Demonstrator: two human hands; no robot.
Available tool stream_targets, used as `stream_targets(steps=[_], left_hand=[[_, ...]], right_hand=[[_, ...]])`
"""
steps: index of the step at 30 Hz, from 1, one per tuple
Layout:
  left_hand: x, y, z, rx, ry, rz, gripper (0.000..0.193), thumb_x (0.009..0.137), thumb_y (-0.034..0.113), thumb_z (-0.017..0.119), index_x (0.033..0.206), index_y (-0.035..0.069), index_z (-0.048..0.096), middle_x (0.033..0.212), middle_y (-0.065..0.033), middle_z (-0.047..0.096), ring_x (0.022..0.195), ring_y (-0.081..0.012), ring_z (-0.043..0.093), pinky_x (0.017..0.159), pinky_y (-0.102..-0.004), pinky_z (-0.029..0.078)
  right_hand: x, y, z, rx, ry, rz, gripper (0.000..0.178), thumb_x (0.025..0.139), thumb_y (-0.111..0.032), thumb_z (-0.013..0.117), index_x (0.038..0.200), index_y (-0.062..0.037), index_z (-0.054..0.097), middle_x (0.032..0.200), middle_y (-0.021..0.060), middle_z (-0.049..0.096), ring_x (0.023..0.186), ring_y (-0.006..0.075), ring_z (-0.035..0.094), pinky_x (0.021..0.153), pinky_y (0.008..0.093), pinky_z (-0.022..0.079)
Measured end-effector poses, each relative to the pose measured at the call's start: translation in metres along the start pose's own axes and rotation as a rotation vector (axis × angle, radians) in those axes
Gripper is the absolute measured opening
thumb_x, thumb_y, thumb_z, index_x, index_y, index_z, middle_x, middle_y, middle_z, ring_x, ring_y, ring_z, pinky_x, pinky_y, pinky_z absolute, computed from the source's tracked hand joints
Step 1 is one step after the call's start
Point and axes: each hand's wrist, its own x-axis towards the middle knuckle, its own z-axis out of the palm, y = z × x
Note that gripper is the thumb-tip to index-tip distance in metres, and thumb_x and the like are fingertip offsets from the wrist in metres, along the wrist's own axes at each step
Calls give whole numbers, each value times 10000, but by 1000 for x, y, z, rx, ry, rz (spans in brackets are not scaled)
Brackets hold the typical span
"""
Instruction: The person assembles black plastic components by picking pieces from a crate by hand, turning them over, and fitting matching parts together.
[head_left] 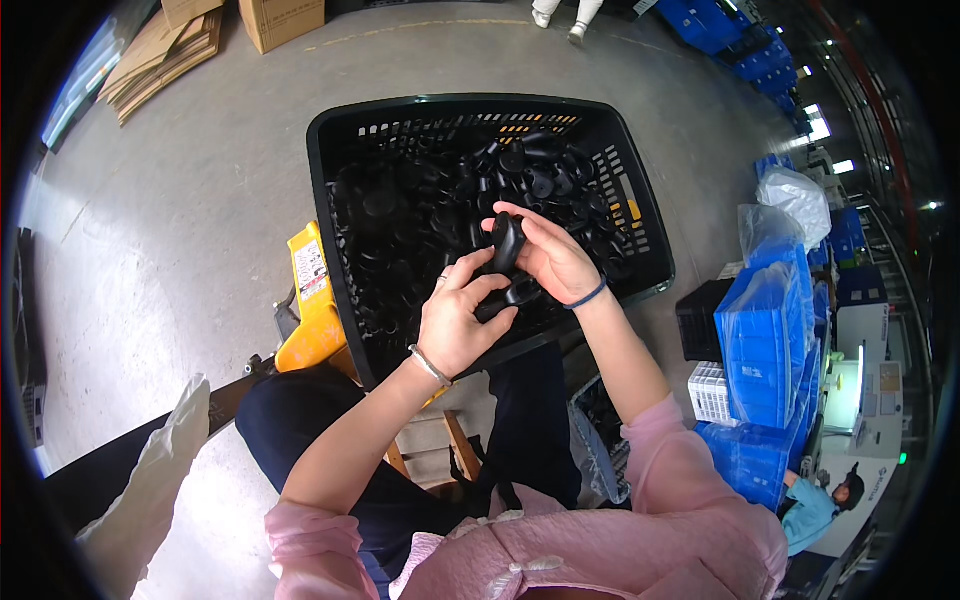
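Note:
Over a large black crate [655,230], both of my hands meet near its front edge. My right hand [560,262] is closed round a glossy black rounded plastic part [508,243], its fingers behind it. Just below, a second black plastic part [522,292] pokes out between the thumb and forefinger of my left hand [455,318], which is closed on it. The left fingertips reach close to the upper part. A heap of similar black parts [440,190] fills the crate beneath. Their exact kind cannot be made out.
Left of the crate stands a yellow piece of equipment [315,300] with a label. Blue bins [760,340] wrapped in clear plastic line the right side, with a person in light blue [815,515] beyond. Flattened cardboard [165,55] lies at the far left. White shoes [575,33] show at the top.

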Motion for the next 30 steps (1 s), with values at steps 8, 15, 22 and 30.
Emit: stream_targets(steps=[8,15,22,30], left_hand=[[1,8,-2,-85,-71,175,301,594,119,692,879,77,605,1123,-70,499,941,-258,507,784,-337,451],[2,5,2,-363,-42,58,274,619,85,684,882,45,617,1089,-101,510,976,-254,522,841,-322,421],[0,-7,6,-624,-71,-191,254,658,89,702,890,25,618,1039,-75,523,945,-181,523,818,-279,413],[0,-12,5,-1073,-12,-842,191,722,104,674,895,63,605,770,6,592,678,-72,542,570,-204,437]], right_hand=[[7,8,-8,616,-210,-42,531,873,-310,338,1282,28,319,1154,198,473,827,182,526,783,300,425],[11,10,-4,642,-114,-34,532,884,-347,317,1271,16,341,1098,179,501,759,174,521,661,278,441],[11,8,-7,500,218,48,483,906,-413,335,1229,-60,400,1074,116,513,794,170,532,621,280,453],[-2,11,-15,443,434,91,349,847,-418,492,1021,-116,521,909,47,574,769,163,558,648,311,455]])
